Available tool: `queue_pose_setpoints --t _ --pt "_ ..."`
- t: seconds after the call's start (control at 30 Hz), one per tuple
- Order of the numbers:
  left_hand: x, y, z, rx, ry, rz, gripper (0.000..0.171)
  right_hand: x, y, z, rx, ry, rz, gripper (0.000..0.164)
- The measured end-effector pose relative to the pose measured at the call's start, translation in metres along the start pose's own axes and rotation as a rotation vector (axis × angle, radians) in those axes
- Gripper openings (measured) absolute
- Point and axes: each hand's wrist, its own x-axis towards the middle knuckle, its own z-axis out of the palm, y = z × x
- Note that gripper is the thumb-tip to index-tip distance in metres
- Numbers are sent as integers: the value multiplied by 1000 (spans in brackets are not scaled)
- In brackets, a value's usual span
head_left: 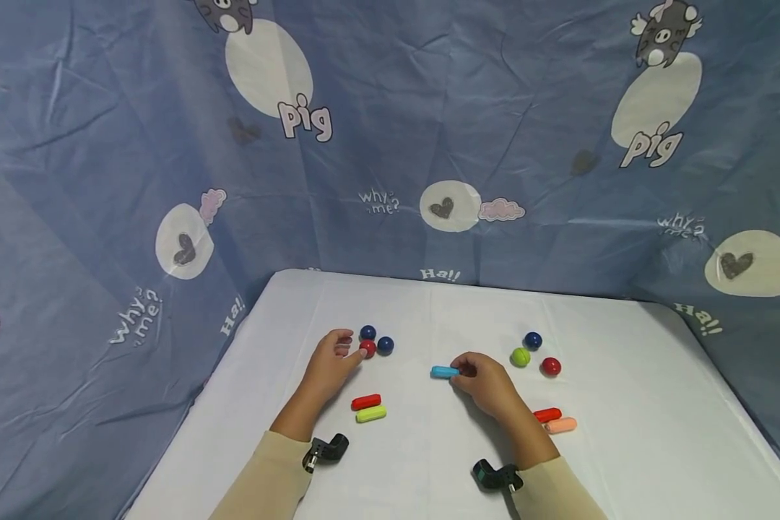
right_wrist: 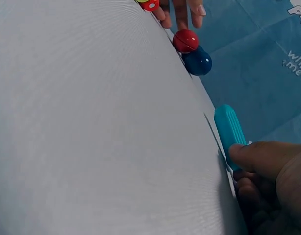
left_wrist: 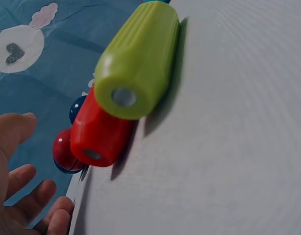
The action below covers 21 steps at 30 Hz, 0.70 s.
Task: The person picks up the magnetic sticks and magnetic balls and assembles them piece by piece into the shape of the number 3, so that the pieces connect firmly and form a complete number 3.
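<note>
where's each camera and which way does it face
On head, looking forward and down at the white table: left hand, right hand, beige sleeves show.
On left wrist, looking at lime ridged stick, red ridged stick: left hand shows.
On right wrist, looking at turquoise ridged stick: both hands show.
Head and right wrist share the turquoise stick.

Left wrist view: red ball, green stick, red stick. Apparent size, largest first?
1. Green stick
2. Red stick, partly hidden behind the green one
3. Red ball, partly hidden too

Apparent size only: the green one looks nearest, so real sizes are unsure.
</note>
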Motion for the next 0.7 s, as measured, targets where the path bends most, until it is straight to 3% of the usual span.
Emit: queue_pose_setpoints --t 0.3,0.7 --pt "2 8 6 39 -4 -29 52 0 4 -2 8 -11 -3 18" --pt "3 8 9 102 -5 -10 44 1 5 0 20 -18 4 19"
